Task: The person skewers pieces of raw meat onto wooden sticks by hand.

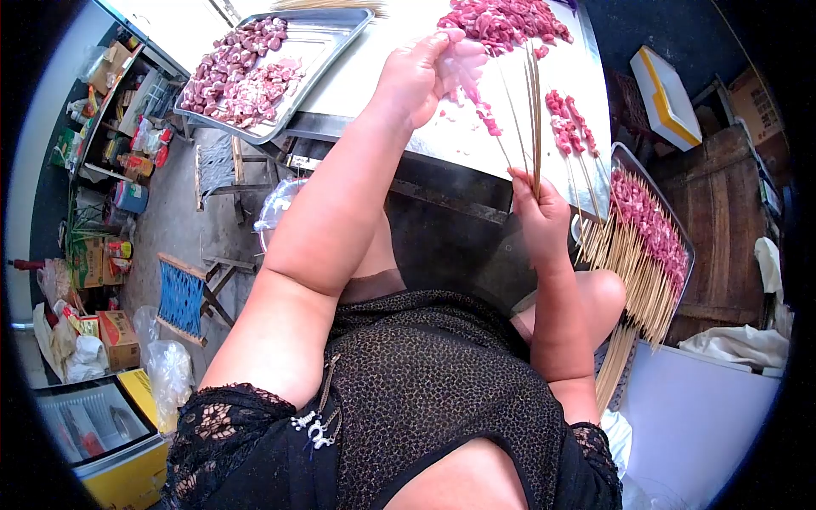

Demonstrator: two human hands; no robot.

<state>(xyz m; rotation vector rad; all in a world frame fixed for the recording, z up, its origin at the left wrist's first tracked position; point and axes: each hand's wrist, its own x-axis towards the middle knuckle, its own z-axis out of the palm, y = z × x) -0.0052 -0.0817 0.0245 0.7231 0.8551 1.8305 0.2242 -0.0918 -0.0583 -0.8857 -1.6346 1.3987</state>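
My right hand is closed round a small bundle of bamboo skewers, their points upward. One of its skewers leans left and carries small pieces of red meat. At the upper end of that skewer, the curled fingers of my left hand are closed about meat; the exact grip is partly hidden. Just beyond is a heap of cut raw meat on the white work table. Beside the bundle, to the right, a few loaded meat skewers lie with bare ends toward me.
A metal tray at the upper left holds more meat pieces. On the right, another tray is full of loaded skewers. A blue folding stool stands on the floor, near crowded shelves. A white-and-yellow box sits at the upper right.
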